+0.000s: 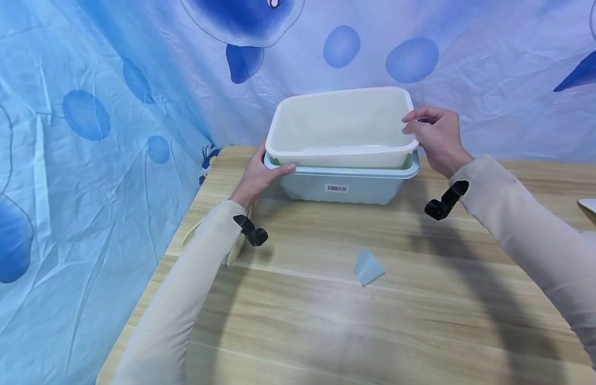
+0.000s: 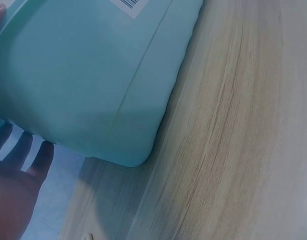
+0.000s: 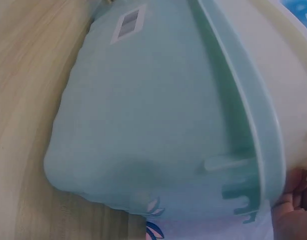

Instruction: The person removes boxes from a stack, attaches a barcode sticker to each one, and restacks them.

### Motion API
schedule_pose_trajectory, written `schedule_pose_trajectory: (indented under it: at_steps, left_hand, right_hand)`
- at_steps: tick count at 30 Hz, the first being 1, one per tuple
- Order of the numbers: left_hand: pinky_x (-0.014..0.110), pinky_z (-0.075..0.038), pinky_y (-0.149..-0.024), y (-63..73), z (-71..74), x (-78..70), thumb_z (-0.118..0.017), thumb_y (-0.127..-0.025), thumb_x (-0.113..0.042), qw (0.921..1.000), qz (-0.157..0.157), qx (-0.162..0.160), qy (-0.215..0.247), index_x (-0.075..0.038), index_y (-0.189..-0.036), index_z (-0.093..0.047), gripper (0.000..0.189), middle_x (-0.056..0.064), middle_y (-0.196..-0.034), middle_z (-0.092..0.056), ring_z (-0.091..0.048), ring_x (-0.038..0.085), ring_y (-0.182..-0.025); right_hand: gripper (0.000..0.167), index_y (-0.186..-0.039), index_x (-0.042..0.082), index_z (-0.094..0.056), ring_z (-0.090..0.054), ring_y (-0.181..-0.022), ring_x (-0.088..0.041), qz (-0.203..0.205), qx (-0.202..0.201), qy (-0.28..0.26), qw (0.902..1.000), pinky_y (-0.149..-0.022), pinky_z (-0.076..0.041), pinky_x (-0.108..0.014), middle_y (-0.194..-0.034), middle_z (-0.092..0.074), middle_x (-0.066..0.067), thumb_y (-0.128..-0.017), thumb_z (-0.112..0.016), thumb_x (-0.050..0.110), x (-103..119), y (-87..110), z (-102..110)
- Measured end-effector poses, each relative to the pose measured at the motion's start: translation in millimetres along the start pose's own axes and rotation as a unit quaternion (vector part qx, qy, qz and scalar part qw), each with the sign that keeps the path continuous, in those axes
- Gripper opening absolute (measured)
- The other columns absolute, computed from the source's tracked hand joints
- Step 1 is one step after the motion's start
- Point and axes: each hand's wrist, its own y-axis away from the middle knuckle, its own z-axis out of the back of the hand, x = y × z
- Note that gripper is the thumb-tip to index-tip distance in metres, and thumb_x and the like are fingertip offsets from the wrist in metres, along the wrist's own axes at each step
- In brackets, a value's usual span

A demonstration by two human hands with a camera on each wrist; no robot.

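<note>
A white plastic bin point(image 1: 341, 123) sits nested inside a pale blue-green plastic bin point(image 1: 298, 184), its rim standing higher than the lower one. My right hand point(image 1: 437, 136) pinches the white bin's right rim between thumb and fingers. At the left end, my left hand point(image 1: 259, 171) holds the blue-green bin, thumb over the front rim and fingers against the end wall. Those fingers point(image 2: 41, 160) show in the left wrist view. In the right wrist view, the blue-green bin's wall point(image 3: 138, 115) fills the middle, and part of the right hand point(image 3: 293, 215) appears at the edge.
Both bins are on a wooden table point(image 1: 298, 321) near its back edge. A small light-blue triangular piece point(image 1: 368, 266) lies in front of them. Behind and to the left hangs a blue patterned curtain point(image 1: 110, 160). A white object point(image 1: 594, 206) pokes in at the right.
</note>
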Motion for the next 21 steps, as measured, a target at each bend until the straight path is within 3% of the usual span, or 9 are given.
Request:
schedule_pose_trajectory:
  at_steps: [3,14,21]
  left_hand:
    - [0.042,-0.026,-0.118,1.8,-0.1,-2.3,-0.078,-0.077,-0.020,1.0000,0.000,-0.004,0.004,-0.026,-0.153,-0.024,0.094,0.004,-0.155,-0.035,-0.037,0.021,-0.138]
    - [0.041,-0.022,-0.120,-2.4,-2.9,-4.5,-0.078,-0.078,-0.019,1.0000,-0.008,0.004,0.004,-0.026,-0.154,-0.022,0.095,0.002,-0.157,-0.033,-0.033,0.020,-0.142]
    - [0.044,-0.020,-0.120,-1.1,-1.0,-6.7,-0.078,-0.078,-0.019,0.9999,0.001,0.013,-0.001,-0.025,-0.155,-0.018,0.098,0.002,-0.158,-0.029,-0.029,0.021,-0.144]
  right_hand:
    - [0.015,-0.086,0.015,-0.072,-0.048,-0.072,-0.013,-0.001,0.008,0.038,0.9992,-0.060,-0.046,-0.019,-0.080,-0.057,0.006,-0.084,-0.063,0.003,2,0.9,2]
    - [0.010,-0.091,0.016,-0.068,-0.041,-0.063,-0.011,-0.003,0.008,0.130,0.9914,-0.053,-0.036,-0.021,-0.067,-0.047,0.008,-0.086,-0.063,0.009,-7,6.4,8]
    - [0.008,-0.094,0.016,-0.067,-0.037,-0.053,-0.010,0.040,0.028,0.183,0.9818,-0.044,-0.030,-0.024,-0.058,-0.043,0.008,-0.088,-0.061,0.013,-15,8.6,13]
